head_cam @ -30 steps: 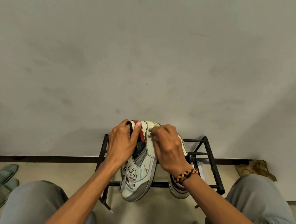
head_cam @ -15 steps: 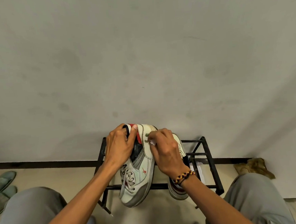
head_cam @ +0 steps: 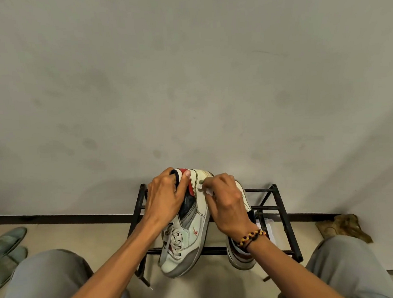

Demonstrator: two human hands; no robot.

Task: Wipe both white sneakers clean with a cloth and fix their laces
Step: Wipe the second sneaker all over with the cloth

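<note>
A white sneaker (head_cam: 192,233) with grey, black and red panels is tipped on its side over a black metal rack (head_cam: 286,224), toe towards me, laces (head_cam: 174,240) hanging loose. My left hand (head_cam: 165,196) grips its collar at the heel, fingers hooked inside. My right hand (head_cam: 227,205) pinches a small white piece of cloth (head_cam: 205,190) against the heel side of that sneaker. The second white sneaker (head_cam: 241,255) lies behind my right wrist, mostly hidden.
The rack stands against a plain grey wall with a dark skirting (head_cam: 56,219). Green slippers (head_cam: 4,243) lie on the floor at the left. A crumpled brown rag (head_cam: 343,228) sits at the right by the wall. My grey-trousered knees frame the bottom corners.
My hands and the sneaker sit slightly lower in view than a second ago. My right fingers have shifted a little along the heel with the cloth. The grip of my left hand is unchanged.
</note>
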